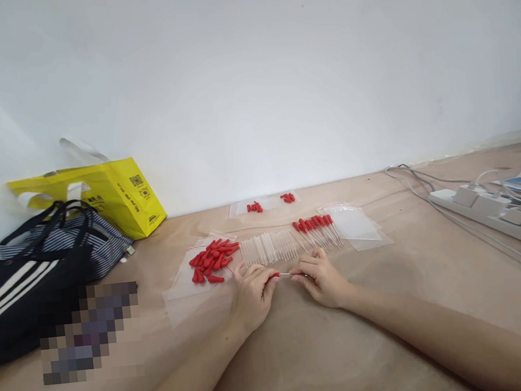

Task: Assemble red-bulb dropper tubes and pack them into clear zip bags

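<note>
Near the middle of the table, my left hand [254, 291] pinches a red rubber bulb [275, 275]. Facing it, my right hand [321, 279] grips a thin clear tube [285, 275] whose left end meets the bulb. Behind my left hand lies a pile of red bulbs [211, 258] on a plastic bag [180, 292]. A row of clear tubes [268, 247] stretches right from the pile. Beyond my right hand, several tubes with red bulbs on their ends [316, 224] lie side by side.
Two small groups of red bulbs [255, 207] lie near the wall. Flat plastic bags [358, 226] rest at the right of the row. A yellow bag [136, 195] and a black bag [35, 297] stand left; a power strip [496, 206] with cables lies right.
</note>
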`<state>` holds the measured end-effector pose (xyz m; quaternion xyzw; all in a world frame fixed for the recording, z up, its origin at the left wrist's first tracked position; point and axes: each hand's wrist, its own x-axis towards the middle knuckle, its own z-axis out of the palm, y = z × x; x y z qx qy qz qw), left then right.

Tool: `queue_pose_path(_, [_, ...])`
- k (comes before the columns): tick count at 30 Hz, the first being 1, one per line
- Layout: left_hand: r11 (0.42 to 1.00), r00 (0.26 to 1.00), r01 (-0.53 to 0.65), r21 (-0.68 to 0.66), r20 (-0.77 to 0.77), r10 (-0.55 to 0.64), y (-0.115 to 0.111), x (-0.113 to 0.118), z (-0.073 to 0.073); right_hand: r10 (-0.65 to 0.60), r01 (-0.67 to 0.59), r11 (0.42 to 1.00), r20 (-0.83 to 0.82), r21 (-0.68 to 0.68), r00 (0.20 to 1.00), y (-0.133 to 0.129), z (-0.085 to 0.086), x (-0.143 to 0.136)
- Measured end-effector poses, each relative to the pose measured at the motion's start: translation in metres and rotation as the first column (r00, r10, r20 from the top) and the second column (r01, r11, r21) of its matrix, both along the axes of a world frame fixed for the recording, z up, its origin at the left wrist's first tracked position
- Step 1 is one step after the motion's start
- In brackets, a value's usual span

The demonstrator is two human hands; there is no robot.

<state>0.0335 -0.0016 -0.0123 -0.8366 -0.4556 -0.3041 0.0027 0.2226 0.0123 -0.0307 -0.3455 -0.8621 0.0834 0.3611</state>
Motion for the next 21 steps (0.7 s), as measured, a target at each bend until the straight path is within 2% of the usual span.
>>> queue_pose_path(4, [0.999,0.999,0.033,-0.013,-0.026,-0.033,-0.0006,-0.0005,0.0005,0.007,-0.008,1.0,0.055,0.026,0.998,0.0006,0.0021,0.0015])
queue_pose_path(11, [0.997,0.995,0.079,0.024,-0.069,-0.077,-0.0047,0.0005,0.0008,0.02,-0.049,0.986,0.181,0.16,0.983,0.0052,0.0039,0.0042])
queue_pose_path(21, [0.995,0.995,0.063,0.072,-0.084,-0.057,-0.0037,0.0019,0.0008,0.095,-0.114,0.986,0.151,0.121,0.984,0.0084,0.0029,0.0016])
